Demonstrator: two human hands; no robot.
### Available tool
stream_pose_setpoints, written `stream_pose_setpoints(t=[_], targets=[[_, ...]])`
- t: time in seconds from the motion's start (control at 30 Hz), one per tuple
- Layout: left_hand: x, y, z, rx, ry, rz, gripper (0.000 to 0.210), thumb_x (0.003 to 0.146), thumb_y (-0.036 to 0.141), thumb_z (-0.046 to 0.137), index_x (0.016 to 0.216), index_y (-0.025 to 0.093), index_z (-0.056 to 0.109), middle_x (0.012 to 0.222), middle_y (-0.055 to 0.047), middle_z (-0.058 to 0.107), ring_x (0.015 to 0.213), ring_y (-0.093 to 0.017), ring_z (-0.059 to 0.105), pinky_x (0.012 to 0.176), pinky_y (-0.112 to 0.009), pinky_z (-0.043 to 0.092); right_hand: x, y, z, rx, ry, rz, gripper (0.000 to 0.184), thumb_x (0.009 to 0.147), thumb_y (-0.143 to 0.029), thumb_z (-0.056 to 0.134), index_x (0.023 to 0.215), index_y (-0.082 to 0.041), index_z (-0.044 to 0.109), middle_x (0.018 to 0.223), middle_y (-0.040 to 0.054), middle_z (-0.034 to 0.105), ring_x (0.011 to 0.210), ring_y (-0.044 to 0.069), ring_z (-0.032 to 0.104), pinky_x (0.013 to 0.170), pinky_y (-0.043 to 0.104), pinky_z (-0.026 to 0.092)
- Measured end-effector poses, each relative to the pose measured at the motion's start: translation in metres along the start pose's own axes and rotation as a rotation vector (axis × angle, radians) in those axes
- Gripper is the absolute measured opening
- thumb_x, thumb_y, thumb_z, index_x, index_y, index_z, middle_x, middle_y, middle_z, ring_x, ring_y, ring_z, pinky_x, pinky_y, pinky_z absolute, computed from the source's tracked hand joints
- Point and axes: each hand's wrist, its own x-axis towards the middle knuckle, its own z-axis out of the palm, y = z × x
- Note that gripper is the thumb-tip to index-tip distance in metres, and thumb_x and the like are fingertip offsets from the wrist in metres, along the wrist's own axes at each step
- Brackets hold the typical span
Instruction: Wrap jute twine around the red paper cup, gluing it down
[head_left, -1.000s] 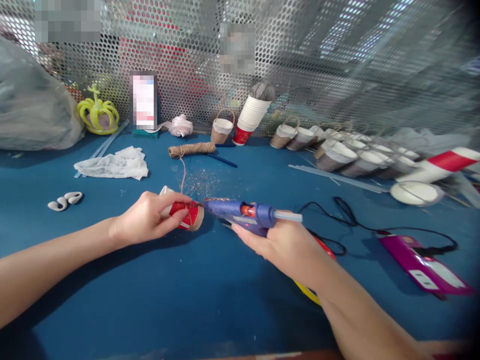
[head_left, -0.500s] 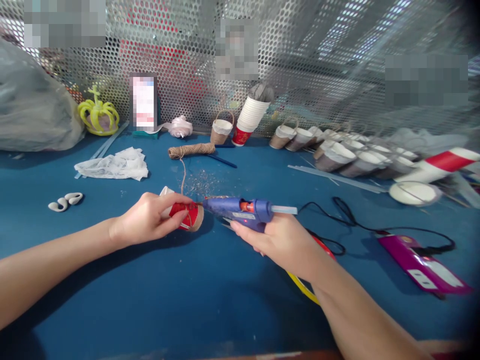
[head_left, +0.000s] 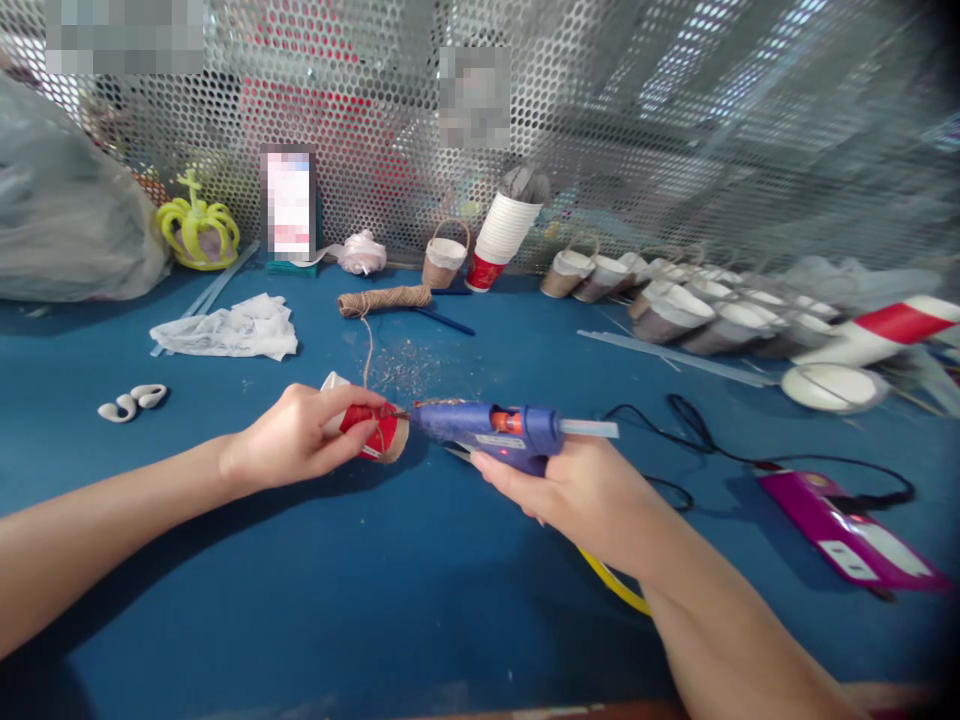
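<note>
My left hand (head_left: 304, 435) is closed around a red paper cup (head_left: 386, 440) lying on its side, its base facing right. A strand of twine (head_left: 368, 355) runs from the cup up to a twine roll (head_left: 385, 299) behind it. My right hand (head_left: 574, 480) grips a blue hot glue gun (head_left: 487, 430) with a small red light lit and a clear glue stick out of its back. The gun's nozzle points left, close to the cup's base. Part of a pair of scissors (head_left: 459, 453) shows under the gun; a yellow loop (head_left: 615, 582) lies below my right wrist.
Several twine-wrapped cups with handles (head_left: 671, 310) crowd the back right, beside a tilted stack of paper cups (head_left: 508, 235). A purple power strip (head_left: 847, 530) with a black cord lies at right. White cloth (head_left: 229, 330) and a large plastic bag (head_left: 71, 200) occupy the left.
My right hand has drawn the glue gun slightly to the right, its nozzle now a little farther from the cup. My left hand holds the cup as before.
</note>
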Motion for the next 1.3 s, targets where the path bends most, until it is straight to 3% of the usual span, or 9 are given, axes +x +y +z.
stream_pose_setpoints(t=[0.7,1.3], targets=[[-0.0005,0.0021,-0.0006,-0.009,-0.003,-0.02,0.023,0.085,0.021,0.046,0.1,0.012,0.06,0.058,0.001,0.065,0.042,-0.007,0.053,0.044,-0.014,0.041,0.0035,0.0005,-0.0008,0.014,0.023,0.001,0.023,0.077,-0.028,0.055,0.055,-0.022,0.048,0.041,-0.0057,0.048,0.041,0.012,0.047,0.045,0.025,0.039],[0.0009,0.0015,-0.0016,-0.027,-0.025,-0.06,0.026,0.084,0.023,0.047,0.103,0.012,0.06,0.072,-0.003,0.069,0.048,-0.007,0.059,0.048,-0.015,0.045,-0.0045,0.0001,-0.0007,-0.029,0.013,-0.054,0.026,0.076,-0.026,0.054,0.052,-0.023,0.044,0.038,-0.006,0.045,0.036,0.01,0.041,0.041,0.026,0.036]])
